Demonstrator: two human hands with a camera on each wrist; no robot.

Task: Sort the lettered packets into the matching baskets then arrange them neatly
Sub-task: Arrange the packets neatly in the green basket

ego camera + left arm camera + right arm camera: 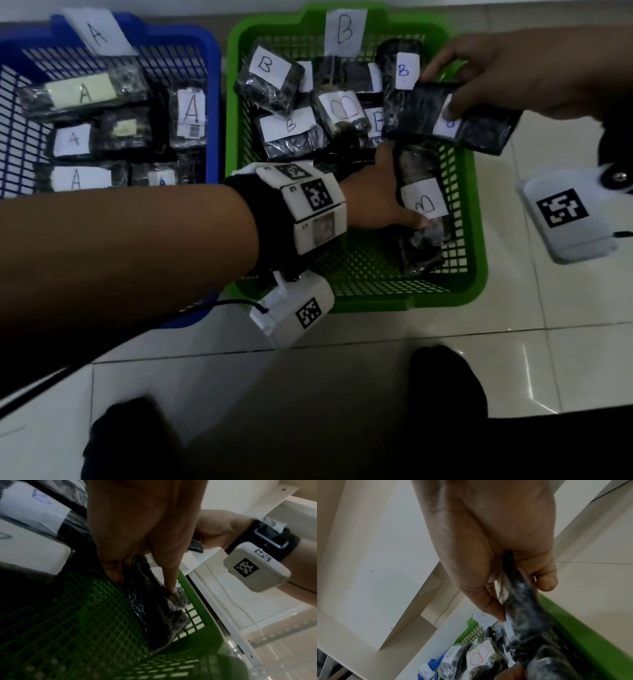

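The green basket (373, 303) with a paper "B" sign (344, 31) holds several black packets with white B labels. My left hand (394, 198) reaches into its right side and grips a long black B packet (421, 246) lying along the right wall; in the left wrist view the left hand (142, 580) has fingertips (171, 586) pressed on that packet (163, 615). My right hand (445, 99) pinches another black B packet (479, 126), thumb on its label, above the basket's right rim. The right wrist view shows my right hand (522, 599) holding this packet (525, 615) edge-on.
The blue basket (214, 102) on the left, marked with an "A" sign (99, 32), holds several A packets. Both baskets stand on white floor tiles (548, 308). My two dark-socked feet (445, 380) are at the near edge. Pale furniture panels (368, 547) rise behind the baskets.
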